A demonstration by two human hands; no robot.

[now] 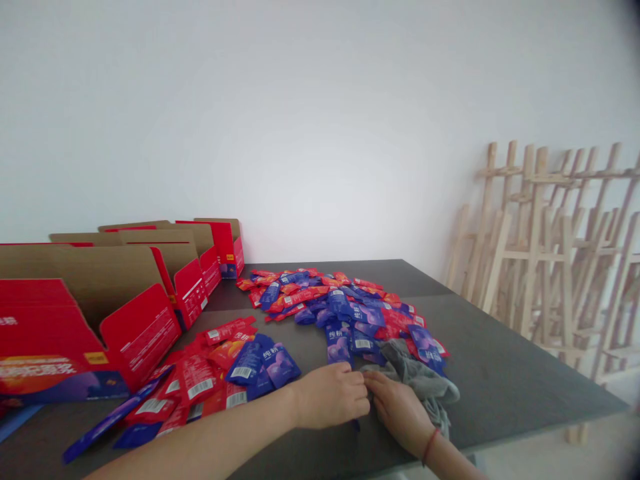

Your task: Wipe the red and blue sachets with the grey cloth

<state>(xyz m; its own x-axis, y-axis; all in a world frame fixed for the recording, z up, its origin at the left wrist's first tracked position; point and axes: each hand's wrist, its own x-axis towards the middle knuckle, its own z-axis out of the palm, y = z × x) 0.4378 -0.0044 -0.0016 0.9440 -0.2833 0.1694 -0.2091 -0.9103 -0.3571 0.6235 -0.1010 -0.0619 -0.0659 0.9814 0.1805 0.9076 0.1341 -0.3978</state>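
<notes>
- Holds the left hand (330, 398) low over the near part of the dark surface (505, 380), fingers curled inward; shows a small blue sliver (356, 425) just below, cannot tell whether gripped.
- Places the right hand (400, 415) just beside, fingers partly bent, tips close to the left ones; cannot tell of anything pinched between.
- Wears a red cord (429, 447) on the right wrist.
- Has a crumpled grey cloth (423, 377) beside the right hand, at the near end of the larger pile of red and blue packets (341, 303).
- Has a smaller packet pile (199, 380) beside the left forearm, near open red boxes (145, 330) lined up at left.
- Shows wooden easels (537, 233) beyond the right edge.
</notes>
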